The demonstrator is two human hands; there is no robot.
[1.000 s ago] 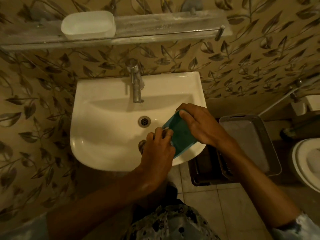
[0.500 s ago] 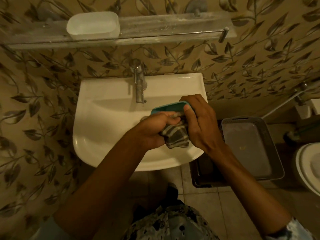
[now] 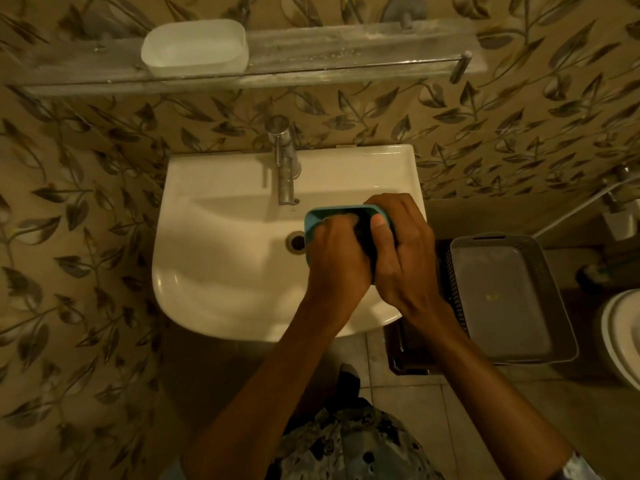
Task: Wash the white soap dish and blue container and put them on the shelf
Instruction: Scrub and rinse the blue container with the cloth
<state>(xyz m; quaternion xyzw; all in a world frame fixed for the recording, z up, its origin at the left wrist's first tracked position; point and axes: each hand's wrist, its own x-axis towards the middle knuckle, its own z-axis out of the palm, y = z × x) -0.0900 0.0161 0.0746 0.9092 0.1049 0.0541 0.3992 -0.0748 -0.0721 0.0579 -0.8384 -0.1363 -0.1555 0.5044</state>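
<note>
Blue container [image 3: 341, 213] now opening-up; left hand [image 3: 337, 259] inside w/ cloth (mostly hidden).

One blue container [image 3: 341, 212] between fingers [image 3: 378, 226]; one white soap dish [image 3: 194, 48]; two hands; one tap [image 3: 284, 161]; one basket [image 3: 554, 289].

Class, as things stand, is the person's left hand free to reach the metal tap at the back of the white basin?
Probably not yet: the left hand is busy scrubbing inside the blue container; the metal tap itself stands unobstructed.
</note>
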